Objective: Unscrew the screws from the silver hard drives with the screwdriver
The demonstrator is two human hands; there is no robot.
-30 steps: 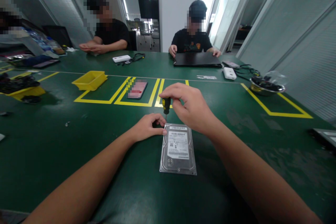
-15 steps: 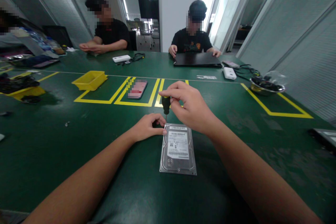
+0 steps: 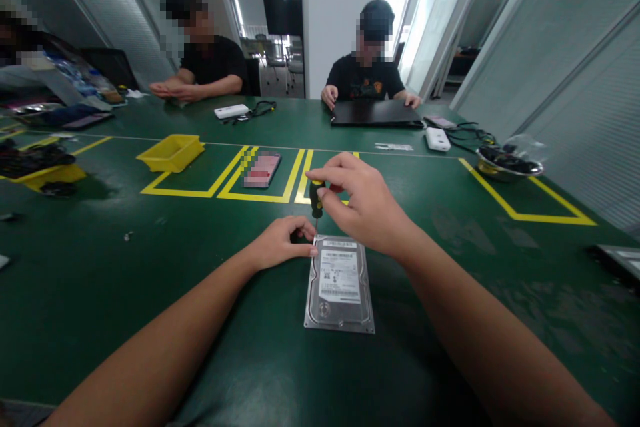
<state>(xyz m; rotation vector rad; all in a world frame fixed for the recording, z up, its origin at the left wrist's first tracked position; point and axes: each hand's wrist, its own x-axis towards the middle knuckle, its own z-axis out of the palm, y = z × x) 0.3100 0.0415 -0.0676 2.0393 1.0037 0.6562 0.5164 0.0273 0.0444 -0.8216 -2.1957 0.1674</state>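
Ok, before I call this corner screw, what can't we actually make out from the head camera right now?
Head view only:
- Screwdriver tip and the screw: too small, at the far left corner of the hard drive, partly behind the left hand.
- Screwdriver handle: mostly wrapped by the right hand.
- Drive label text: too small to read.
- Phone screen: blurred.
- Contents of the metal bowl: too small, dark.
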